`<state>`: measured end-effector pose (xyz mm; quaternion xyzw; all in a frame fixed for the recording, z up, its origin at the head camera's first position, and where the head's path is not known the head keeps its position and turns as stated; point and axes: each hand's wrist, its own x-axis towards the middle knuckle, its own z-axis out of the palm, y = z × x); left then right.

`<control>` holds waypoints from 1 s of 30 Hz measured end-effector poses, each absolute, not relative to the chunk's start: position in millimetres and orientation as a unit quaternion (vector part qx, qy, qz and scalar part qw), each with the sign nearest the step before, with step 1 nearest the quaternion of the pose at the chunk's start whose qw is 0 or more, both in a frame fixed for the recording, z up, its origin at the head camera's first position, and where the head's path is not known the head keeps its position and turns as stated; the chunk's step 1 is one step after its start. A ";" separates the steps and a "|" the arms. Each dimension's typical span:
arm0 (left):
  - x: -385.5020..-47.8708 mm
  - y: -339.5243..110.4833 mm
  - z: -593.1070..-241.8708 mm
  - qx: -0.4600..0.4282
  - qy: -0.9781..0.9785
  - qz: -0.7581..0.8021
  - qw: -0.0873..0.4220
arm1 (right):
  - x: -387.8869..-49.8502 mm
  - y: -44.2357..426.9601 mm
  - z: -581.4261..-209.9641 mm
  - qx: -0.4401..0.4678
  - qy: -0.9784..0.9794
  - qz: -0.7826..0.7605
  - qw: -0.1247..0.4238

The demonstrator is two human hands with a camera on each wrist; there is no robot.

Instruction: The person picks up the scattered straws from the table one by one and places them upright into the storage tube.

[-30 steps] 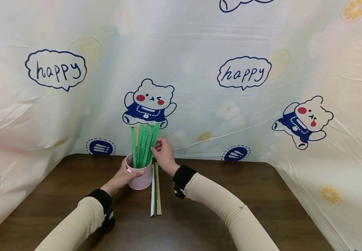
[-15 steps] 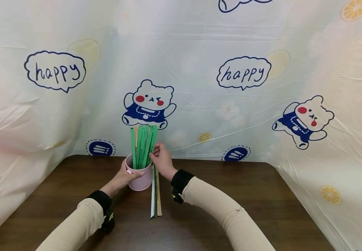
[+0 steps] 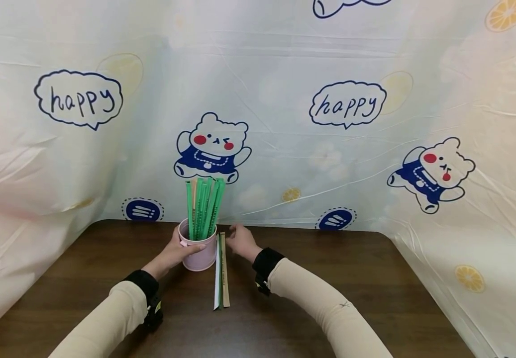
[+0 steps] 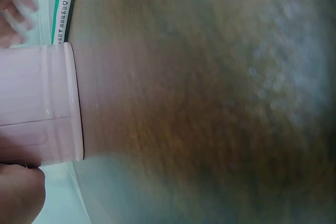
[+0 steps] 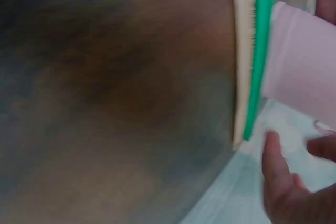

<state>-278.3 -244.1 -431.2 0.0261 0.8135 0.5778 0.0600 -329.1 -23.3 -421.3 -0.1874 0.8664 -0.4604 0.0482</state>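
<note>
My left hand [image 3: 173,253] grips a pink pail [image 3: 200,258], its thumb across the front wall. Inside, several long green wrapped straws [image 3: 204,209] and a tan one stand upright, poking well above the rim. A few more wrapped straws lie on the table right of the pail, among them a white one [image 3: 217,283] and a tan one [image 3: 225,278]; a green one [image 5: 261,51] shows in the right wrist view. Beside their far ends is my right hand [image 3: 243,242], holding nothing. Its thumb and forefinger are spread apart in the right wrist view.
A dark brown wooden table [image 3: 329,293] lies under everything. Its far edge meets a pale cloth backdrop [image 3: 280,149] printed with bears and "happy" bubbles, which also hangs along both sides.
My right hand has let go of the green straws in the pail and dropped down and slightly right, to beside the straws on the table. The left hand and pail stay put.
</note>
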 end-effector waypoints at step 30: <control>-280.3 -245.1 -433.7 0.018 0.812 0.580 0.064 | -327.4 -38.7 -448.3 -0.129 0.901 -0.403 0.096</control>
